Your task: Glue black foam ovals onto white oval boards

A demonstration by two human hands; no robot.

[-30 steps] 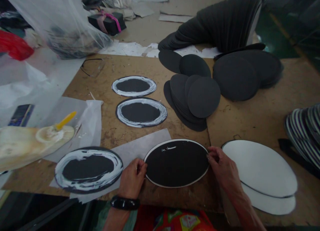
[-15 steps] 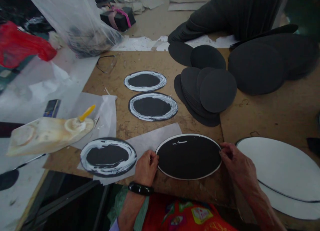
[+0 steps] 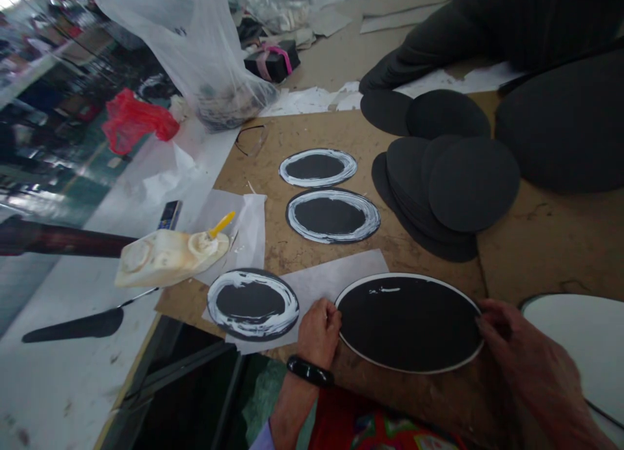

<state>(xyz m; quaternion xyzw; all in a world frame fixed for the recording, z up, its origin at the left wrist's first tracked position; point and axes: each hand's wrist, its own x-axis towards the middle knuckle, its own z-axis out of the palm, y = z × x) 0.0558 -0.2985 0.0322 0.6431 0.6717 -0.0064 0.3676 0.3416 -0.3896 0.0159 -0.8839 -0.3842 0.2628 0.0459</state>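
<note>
Brown work surface [image 3: 546, 261]: worn and marked, bearing most of the items. At its far right leans a large stack of dark ovals [image 3: 487, 34], partly out of view. A translucent plastic bag [image 3: 209, 53] stands at the far left. Nearer than the stack lies an overlapping group of loose black ovals [image 3: 472, 183].

Black oval panel [image 3: 409, 326]: lies at the near edge, directly in front of the person — pale rim, small white marks near its far side. Right hand [image 3: 531, 352]: fingertips pinch the panel's right end. Left hand [image 3: 316, 333] (black bangle [image 3: 309, 370] at the wrist): thumb and fingers pinch the left end.

Three white-smeared ovals [image 3: 251, 304]: one just beside the left hand, two farther off. Plastic bottle [image 3: 160, 261]: on its side at left — yellow handle [image 3: 223, 224] at its opening.
</note>
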